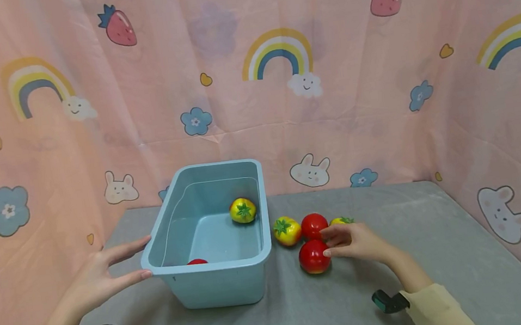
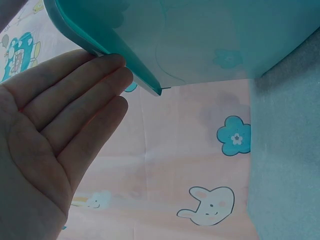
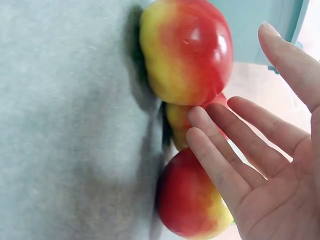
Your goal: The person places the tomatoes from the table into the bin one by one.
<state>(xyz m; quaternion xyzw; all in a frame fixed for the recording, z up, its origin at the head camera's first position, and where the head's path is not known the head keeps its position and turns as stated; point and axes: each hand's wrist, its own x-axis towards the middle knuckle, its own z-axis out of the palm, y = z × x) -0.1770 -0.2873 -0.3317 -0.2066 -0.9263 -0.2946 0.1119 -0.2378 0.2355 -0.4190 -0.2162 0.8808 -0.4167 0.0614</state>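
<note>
A light-blue plastic bin (image 1: 217,286) stands left of centre. My left hand (image 1: 93,278) is at its near-left corner, fingers straight against the rim in the left wrist view (image 2: 55,115). Inside the bin lie a yellow tomato with a green leafy top (image 1: 242,210) and a red one (image 1: 197,261), mostly hidden by the near wall. My right hand (image 1: 357,243) is beside the front red tomato (image 1: 314,257), its fingers extended and apart in the right wrist view (image 3: 265,165). Whether it touches a tomato I cannot tell.
Behind the front tomato sit another red tomato (image 1: 314,225), a yellow one (image 1: 287,231) near the bin's right wall, and a yellow one (image 1: 342,221) partly hidden by my right hand. A grey table (image 1: 452,269) bears everything; a pink patterned curtain (image 1: 358,116) hangs behind it.
</note>
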